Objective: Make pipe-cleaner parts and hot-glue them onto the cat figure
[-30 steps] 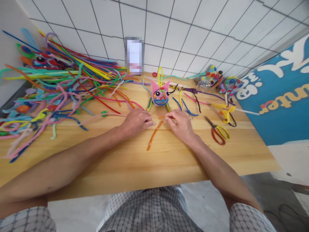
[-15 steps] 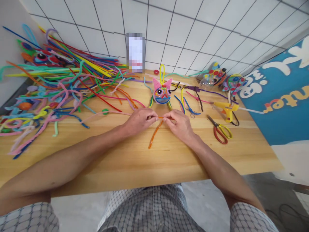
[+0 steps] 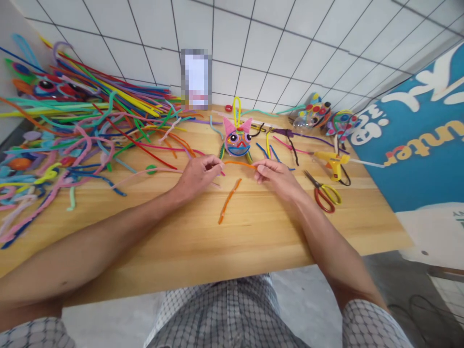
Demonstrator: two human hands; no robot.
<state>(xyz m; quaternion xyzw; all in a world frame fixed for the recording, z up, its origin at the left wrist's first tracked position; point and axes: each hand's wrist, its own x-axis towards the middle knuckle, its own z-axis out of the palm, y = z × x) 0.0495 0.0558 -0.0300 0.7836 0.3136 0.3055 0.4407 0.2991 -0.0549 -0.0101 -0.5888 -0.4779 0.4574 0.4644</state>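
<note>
An orange pipe cleaner (image 3: 239, 163) stretches in a slight arch between my two hands. My left hand (image 3: 201, 174) pinches its left end, and my right hand (image 3: 273, 175) pinches the other. Below them a second orange pipe cleaner (image 3: 229, 201) lies slanted on the wooden table (image 3: 203, 251). Just behind my hands stands a round decorated figure (image 3: 237, 140) with pink ears, big eyes, a blue mouth and a yellow loop on top. Near my right hand lie short blue, yellow and black pipe cleaner pieces.
A large heap of coloured pipe cleaners (image 3: 90, 116) covers the left side. Scissors (image 3: 322, 191) and a yellow glue gun (image 3: 333, 162) lie to the right. Two decorated balls (image 3: 315, 113) sit at the back right. A phone (image 3: 196, 79) leans against the tiled wall.
My hands have moved apart, so a longer stretch of the orange pipe cleaner shows between them. The view has shifted slightly to the right. The second orange piece stays on the table.
</note>
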